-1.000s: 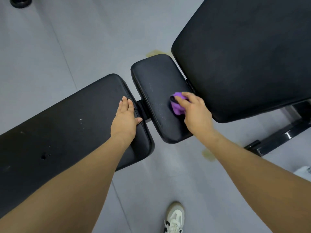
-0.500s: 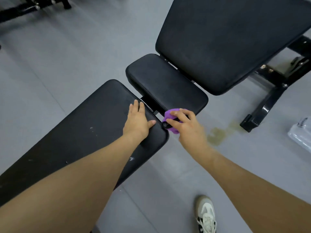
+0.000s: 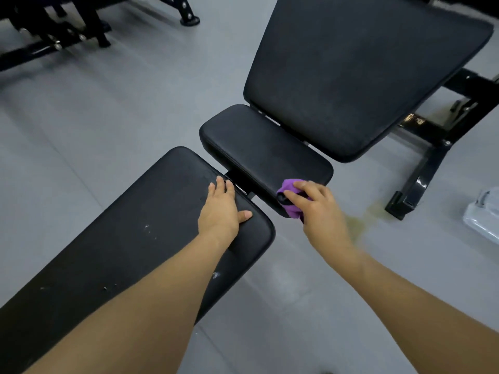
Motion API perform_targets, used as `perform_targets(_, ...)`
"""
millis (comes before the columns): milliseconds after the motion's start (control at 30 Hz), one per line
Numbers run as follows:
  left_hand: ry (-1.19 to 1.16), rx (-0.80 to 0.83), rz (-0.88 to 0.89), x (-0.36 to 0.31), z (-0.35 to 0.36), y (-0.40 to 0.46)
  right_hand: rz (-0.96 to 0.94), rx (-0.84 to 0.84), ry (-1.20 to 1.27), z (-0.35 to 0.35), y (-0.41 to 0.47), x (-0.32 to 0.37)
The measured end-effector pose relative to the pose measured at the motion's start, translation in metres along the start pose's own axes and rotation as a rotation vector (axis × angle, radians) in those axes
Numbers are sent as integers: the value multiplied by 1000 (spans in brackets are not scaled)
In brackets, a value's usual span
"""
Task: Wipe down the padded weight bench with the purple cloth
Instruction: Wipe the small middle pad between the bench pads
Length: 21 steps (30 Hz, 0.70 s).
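The black padded weight bench has a small seat pad [image 3: 259, 141] in the middle and a large tilted back pad [image 3: 359, 66] behind it. A second long black pad [image 3: 129, 228] lies at the near left. My right hand [image 3: 316, 209] grips the bunched purple cloth [image 3: 290, 197] against the near right corner edge of the seat pad. My left hand [image 3: 221, 211] rests flat, fingers straight, on the far end of the long pad beside the gap between the pads.
The bench's black steel frame and foot [image 3: 415, 190] stand on the grey floor at the right. A yellowish stain [image 3: 359, 222] marks the floor near my right hand. A clear plastic item [image 3: 483, 214] lies at the right edge. Other black gym frames [image 3: 54, 31] stand top left.
My right hand slid the cloth from the top of the seat pad down to its near corner edge. The view pulled back and up. My left hand stayed on the long pad.
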<state>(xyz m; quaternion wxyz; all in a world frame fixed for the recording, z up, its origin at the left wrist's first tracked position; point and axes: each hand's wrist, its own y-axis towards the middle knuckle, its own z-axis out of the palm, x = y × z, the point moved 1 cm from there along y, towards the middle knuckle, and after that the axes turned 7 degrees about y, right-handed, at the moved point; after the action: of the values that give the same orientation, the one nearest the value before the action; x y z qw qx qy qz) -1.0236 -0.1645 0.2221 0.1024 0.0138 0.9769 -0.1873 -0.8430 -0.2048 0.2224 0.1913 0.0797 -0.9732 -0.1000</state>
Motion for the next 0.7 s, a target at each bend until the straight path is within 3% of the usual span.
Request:
perform_targets(300, 54, 5, 9, -1, -5, 1, 113, 106, 38, 14, 53, 0)
perform_targets(467, 83, 31, 1, -4, -10, -1, -54, 7, 35, 4, -2, -6)
perform_targets(567, 99, 23, 10, -5, -13, -4, 30, 107, 15, 4, 25, -18)
perform_targets(700, 129, -14, 28, -4, -12, -4, 105, 11, -9, 7, 58, -24)
